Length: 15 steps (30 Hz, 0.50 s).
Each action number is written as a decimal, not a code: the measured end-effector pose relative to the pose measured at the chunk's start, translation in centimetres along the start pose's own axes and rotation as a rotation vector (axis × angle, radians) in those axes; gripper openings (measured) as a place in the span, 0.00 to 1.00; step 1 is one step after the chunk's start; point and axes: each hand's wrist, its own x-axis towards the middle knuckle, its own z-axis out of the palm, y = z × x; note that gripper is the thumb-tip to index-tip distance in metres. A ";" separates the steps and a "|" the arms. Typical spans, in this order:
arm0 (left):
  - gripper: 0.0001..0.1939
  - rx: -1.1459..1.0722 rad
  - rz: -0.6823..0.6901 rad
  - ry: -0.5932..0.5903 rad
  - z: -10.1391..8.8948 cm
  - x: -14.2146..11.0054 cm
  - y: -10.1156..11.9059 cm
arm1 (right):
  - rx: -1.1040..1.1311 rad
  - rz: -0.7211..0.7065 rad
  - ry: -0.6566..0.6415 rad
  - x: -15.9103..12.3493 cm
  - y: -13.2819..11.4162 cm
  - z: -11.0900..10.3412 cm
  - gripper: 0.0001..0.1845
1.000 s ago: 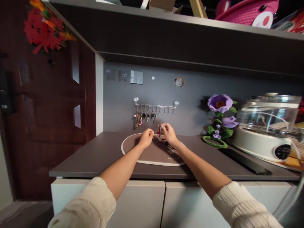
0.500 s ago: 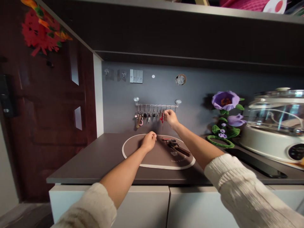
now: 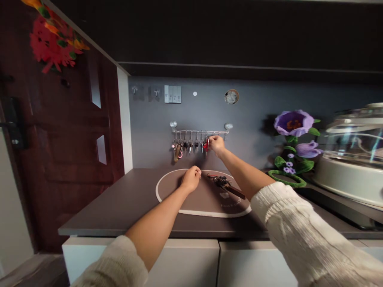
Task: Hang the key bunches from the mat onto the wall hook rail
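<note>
My right hand (image 3: 217, 145) is raised to the right part of a hook rail (image 3: 201, 131) on the grey wall. Its fingers are pinched on a red key (image 3: 206, 144) beside the hooks. Left of it, several keys (image 3: 190, 147) and a brown key fob with a pink ring (image 3: 178, 152) hang from the rail. My left hand (image 3: 192, 178) is held over the oval brown mat (image 3: 167, 191), fingers curled closed; whether anything is inside is hidden. On the mat's right side lies a bunch of keys (image 3: 222, 181) with a dark brown strap.
Purple felt flowers (image 3: 293, 124) stand to the right, beside a glass-topped white appliance (image 3: 344, 175). A flat black device (image 3: 338, 209) lies in front of them. A dark shelf (image 3: 209, 36) overhangs the counter (image 3: 113, 199). Left is a dark red door (image 3: 72, 159).
The view has shifted slightly, so things sit a little further right and the items on the upper shelf are gone from sight. Both hands hold nearly the same places.
</note>
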 end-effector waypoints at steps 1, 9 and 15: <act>0.06 0.000 -0.001 -0.004 0.0 0.0 0.0 | -0.009 -0.002 0.003 0.1 0.2 0.1 0.05; 0.05 -0.001 0.001 -0.005 0.0 0.0 0.1 | -0.039 0.011 0.035 0.8 1.4 0.2 0.05; 0.05 -0.009 0.006 -0.014 0.0 -0.1 -0.1 | -0.027 0.019 0.032 0.6 2.1 0.2 0.07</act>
